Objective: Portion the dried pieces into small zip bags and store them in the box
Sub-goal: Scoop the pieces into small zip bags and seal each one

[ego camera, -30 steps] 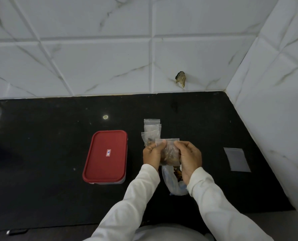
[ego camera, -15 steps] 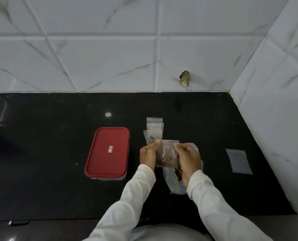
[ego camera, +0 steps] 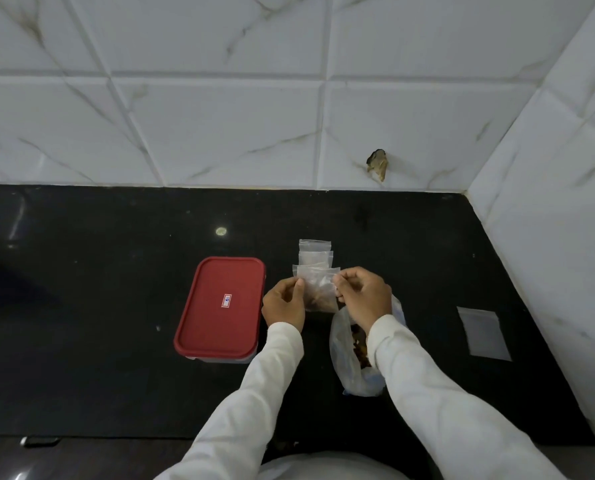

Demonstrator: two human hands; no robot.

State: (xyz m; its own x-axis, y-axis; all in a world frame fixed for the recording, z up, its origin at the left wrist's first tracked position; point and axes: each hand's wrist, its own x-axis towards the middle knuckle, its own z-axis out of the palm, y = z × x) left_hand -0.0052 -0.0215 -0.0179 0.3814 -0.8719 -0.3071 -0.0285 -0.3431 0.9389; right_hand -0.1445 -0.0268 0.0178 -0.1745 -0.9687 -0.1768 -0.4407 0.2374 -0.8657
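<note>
Small zip bag (ego camera: 318,289) of brown pieces (ego camera: 319,301); red-lidded box (ego camera: 220,306).

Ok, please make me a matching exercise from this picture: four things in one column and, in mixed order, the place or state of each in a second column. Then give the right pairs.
Things
1. box with red lid
2. small zip bag with brown pieces
3. large clear bag of dried pieces
4. empty zip bag

Places or states
A. lies flat, alone, at the far right of the black countertop
B. pinched near its top corners by the left hand and the right hand
C. closed, to the left of both hands
D. partly hidden by the right sleeve

Pairs: 1-C, 2-B, 3-D, 4-A
</note>
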